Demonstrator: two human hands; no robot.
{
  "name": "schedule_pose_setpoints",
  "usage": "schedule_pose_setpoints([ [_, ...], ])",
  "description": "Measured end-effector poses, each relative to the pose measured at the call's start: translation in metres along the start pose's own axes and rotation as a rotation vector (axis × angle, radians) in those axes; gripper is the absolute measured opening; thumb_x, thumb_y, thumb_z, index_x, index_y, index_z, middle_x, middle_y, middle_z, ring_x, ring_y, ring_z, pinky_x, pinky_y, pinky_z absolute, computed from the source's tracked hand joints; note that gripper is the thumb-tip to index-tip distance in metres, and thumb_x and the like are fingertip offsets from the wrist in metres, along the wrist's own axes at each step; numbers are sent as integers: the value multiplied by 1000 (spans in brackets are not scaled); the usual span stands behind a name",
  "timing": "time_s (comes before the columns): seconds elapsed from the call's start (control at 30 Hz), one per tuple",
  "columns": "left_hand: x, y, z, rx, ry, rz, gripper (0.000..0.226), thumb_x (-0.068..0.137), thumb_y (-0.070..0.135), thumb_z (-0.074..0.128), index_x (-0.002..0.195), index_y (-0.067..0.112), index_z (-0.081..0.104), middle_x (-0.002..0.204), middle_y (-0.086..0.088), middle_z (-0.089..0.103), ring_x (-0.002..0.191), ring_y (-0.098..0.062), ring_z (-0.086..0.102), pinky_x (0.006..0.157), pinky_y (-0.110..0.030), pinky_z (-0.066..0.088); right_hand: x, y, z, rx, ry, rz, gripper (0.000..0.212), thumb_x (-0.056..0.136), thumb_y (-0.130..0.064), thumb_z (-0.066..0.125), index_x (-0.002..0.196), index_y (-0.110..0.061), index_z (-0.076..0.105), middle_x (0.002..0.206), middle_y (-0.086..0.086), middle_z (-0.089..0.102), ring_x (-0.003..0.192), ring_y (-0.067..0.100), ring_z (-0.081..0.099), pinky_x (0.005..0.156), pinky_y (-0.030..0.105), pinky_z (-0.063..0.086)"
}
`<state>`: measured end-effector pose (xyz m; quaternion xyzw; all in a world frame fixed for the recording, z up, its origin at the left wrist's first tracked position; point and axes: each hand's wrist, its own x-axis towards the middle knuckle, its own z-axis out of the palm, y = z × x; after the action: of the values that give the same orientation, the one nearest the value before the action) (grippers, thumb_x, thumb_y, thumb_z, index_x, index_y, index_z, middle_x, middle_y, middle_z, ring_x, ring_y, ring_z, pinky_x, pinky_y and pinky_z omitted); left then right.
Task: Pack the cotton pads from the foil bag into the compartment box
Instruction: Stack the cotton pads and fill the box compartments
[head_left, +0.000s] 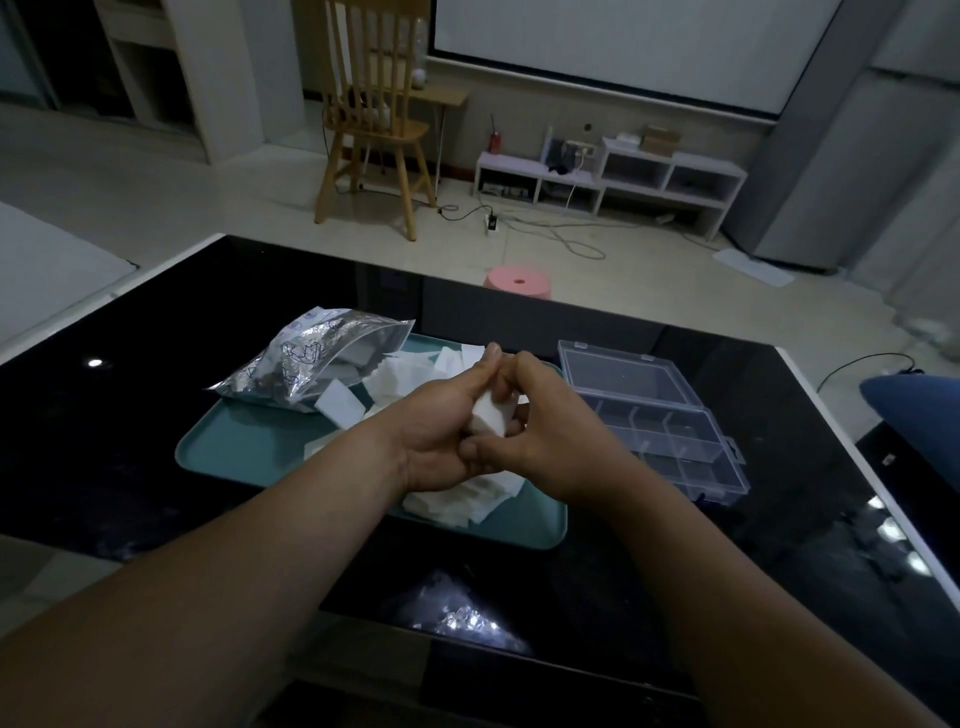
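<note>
Over the teal tray (244, 447), the left hand (441, 431) and right hand (550, 431) together grip a small stack of cotton pads (491, 415). The foil bag (311, 358) lies on the tray, and the compartment box (660, 415) sits open on the counter (156, 332).

Counter (156, 415): glossy black, mirror-like. Tray (249, 447): matt teal plastic. Foil bag (306, 364): crinkled, shiny. Cotton pads (488, 418): soft, matt white. Compartment box (654, 410): clear plastic.
</note>
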<state>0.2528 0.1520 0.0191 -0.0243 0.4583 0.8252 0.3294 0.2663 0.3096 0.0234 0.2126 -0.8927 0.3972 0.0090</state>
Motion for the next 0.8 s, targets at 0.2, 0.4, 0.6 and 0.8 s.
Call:
schedule_pose_setpoints([
  [0.2, 1, -2, 4, -74, -19, -8, 51, 103, 61, 41, 119, 19, 65, 110, -9, 60, 104, -20, 53, 89, -33, 47, -5, -3, -11, -10, 33, 7, 46, 80, -34, 85, 101, -24, 46, 106, -2, 60, 91, 27, 64, 75, 46, 57],
  [0.4, 4, -5, 11, -152, -47, -62, 57, 103, 64, 37, 121, 20, 69, 102, -9, 45, 89, -19, 45, 82, -30, 38, -11, -2, -21, -54, 2, 23, 43, 80, -33, 85, 106, -21, 52, 109, -5, 60, 100, 12, 59, 81, 30, 54],
  [0.6, 12, -5, 28, -154, -45, -2, 50, 101, 30, 30, 137, 7, 56, 111, -11, 70, 88, -19, 65, 85, -34, 54, -21, 8, -29, 32, 217, 172, 18, 99, -41, 64, 96, -24, 63, 103, -8, 61, 92, 1, 58, 75, 23, 44],
  [0.8, 37, -19, 54, -16, 118, 145, 31, 106, 14, 40, 127, -1, 56, 118, -21, 70, 98, -28, 72, 90, -46, 61, -26, 18, -44, 28, 253, 259, 18, 99, -35, 66, 88, -21, 62, 79, -6, 64, 69, 5, 58, 62, 23, 44],
])
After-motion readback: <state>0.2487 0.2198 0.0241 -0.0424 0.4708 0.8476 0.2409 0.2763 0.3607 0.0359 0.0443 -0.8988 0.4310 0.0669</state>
